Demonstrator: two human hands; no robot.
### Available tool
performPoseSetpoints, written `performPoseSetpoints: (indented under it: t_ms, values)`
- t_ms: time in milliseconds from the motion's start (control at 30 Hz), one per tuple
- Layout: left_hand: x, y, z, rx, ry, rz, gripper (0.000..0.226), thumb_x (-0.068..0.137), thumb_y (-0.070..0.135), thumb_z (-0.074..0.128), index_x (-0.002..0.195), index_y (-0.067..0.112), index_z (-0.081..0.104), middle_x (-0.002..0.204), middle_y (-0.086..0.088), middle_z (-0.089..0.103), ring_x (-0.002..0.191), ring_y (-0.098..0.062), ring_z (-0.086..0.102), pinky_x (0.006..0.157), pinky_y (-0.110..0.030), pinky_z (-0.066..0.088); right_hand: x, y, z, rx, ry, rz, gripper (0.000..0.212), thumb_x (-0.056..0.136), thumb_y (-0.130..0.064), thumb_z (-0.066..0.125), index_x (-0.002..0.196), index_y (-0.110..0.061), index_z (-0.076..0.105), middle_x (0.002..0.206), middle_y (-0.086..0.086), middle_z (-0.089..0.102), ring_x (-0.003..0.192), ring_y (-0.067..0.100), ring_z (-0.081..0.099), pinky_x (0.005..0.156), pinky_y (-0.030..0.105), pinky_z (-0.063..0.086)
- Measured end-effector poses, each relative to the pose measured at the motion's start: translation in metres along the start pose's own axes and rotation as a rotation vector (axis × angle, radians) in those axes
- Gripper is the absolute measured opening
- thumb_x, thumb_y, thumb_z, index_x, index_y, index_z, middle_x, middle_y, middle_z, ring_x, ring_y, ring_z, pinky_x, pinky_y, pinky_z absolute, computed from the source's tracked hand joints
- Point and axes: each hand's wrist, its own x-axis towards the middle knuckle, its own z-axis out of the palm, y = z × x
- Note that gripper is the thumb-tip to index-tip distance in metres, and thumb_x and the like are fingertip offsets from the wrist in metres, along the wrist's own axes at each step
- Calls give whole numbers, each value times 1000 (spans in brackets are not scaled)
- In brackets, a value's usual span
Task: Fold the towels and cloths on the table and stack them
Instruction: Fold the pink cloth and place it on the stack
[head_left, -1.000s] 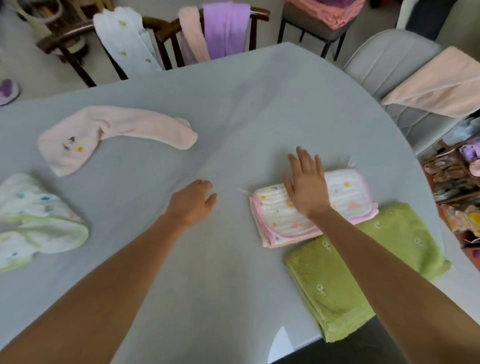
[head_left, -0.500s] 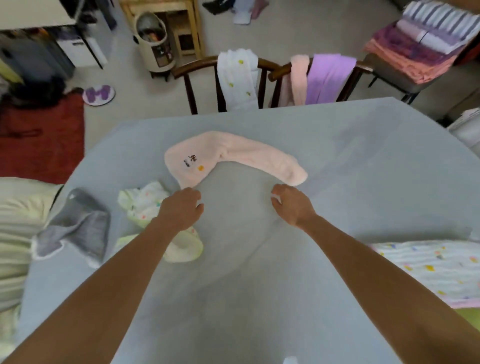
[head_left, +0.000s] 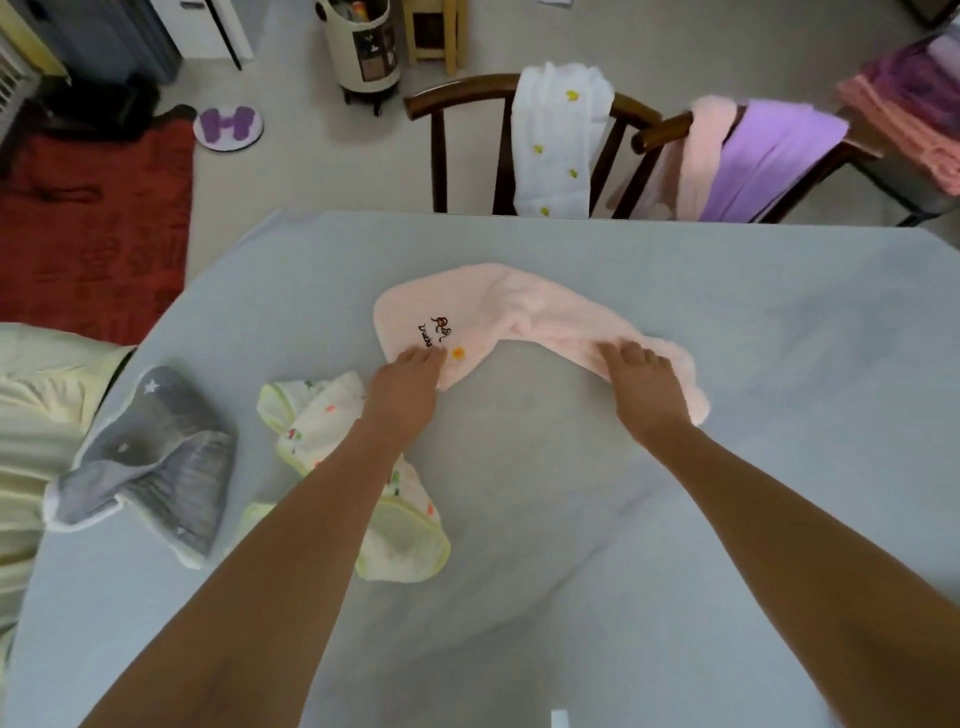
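A pale pink towel (head_left: 519, 312) with dark embroidery lies bunched in an arc on the grey-blue table (head_left: 779, 364). My left hand (head_left: 408, 379) rests fingers-down on its near left corner, beside a small orange motif. My right hand (head_left: 641, 382) presses on its right end, fingers curled over the edge. Whether either hand has pinched the fabric is hard to tell. A crumpled white cloth with green trim (head_left: 332, 415) lies under my left forearm. A grey star-print cloth (head_left: 150, 467) sits at the table's left edge.
Two wooden chairs stand behind the table: one carries a white cloth (head_left: 558, 140), the other a pink towel (head_left: 701, 150) and a purple towel (head_left: 769, 156). A pink stack (head_left: 904, 130) sits far right. A red rug (head_left: 93, 228) and a bin (head_left: 363, 47) are on the floor.
My head turned left, so the folded white-pink cloth and the green towel left the view. Both hands moved forward from the bare table onto the pink towel's two ends.
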Motion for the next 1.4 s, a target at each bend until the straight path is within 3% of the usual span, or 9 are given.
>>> performPoseSetpoints:
  t_ms: [167,300,433,600,767,900,1100,1267,1400]
  values:
    - [-4,-8,1,-185,130,-12,27,97,19,46,121,11,55,113,-11,65,104,-31,59,83,-36,42,-5,7,7,108,-59,-38,49,88,2,46,136,-9,44,123,16,58,108,33,56,88,37,43]
    - [-29,13,-16,-630,184,9,18,98,19,47,104,5,56,90,-9,62,83,-26,57,68,-28,34,-20,8,-8,213,-14,21,41,83,1,51,123,-9,55,117,13,56,105,31,54,85,36,44]
    - [-61,41,-40,-995,156,-78,16,99,18,46,88,10,54,81,-5,55,75,-16,49,64,-27,36,-74,-9,-36,594,225,-112,42,80,-17,71,119,-11,58,118,6,55,109,23,50,86,22,38]
    - [-105,62,-62,-1162,-25,-147,25,99,22,47,85,6,61,80,-6,55,73,-17,48,68,-28,36,-148,-76,-54,891,125,-279,61,69,-28,82,123,-18,54,119,-6,53,109,7,46,93,13,34]
    - [-146,66,-81,-1205,-15,-90,9,96,23,53,94,18,60,91,0,60,78,-14,54,70,-27,43,-172,-104,-60,1191,137,-40,22,75,-7,76,93,-13,63,95,-1,64,89,11,55,76,7,37]
    - [-190,44,-93,-1112,-110,-2,21,93,33,57,92,18,72,95,-8,71,81,-15,62,74,-29,45,-192,-109,-58,1088,0,-134,24,77,-8,74,76,-5,51,69,1,50,62,10,39,57,19,32]
    - [-251,13,-107,-797,-183,-51,31,66,40,84,82,15,74,79,3,71,64,-2,61,56,-14,45,-219,-100,-53,547,-164,-320,21,79,-12,67,74,-19,47,73,-2,54,68,17,47,64,31,38]
    - [-295,-3,-91,-207,-179,-18,44,77,41,74,114,19,65,114,1,61,106,-15,55,84,-24,40,-239,-93,-48,646,-140,-269,15,93,-16,54,87,-18,41,63,-2,48,61,19,46,57,28,35]
    - [-328,-2,-62,-160,-270,28,47,85,40,66,125,20,55,129,1,51,123,-18,46,97,-28,35,-259,-113,-61,757,-85,-339,15,91,-28,60,82,-18,53,66,3,55,61,16,48,56,20,34]
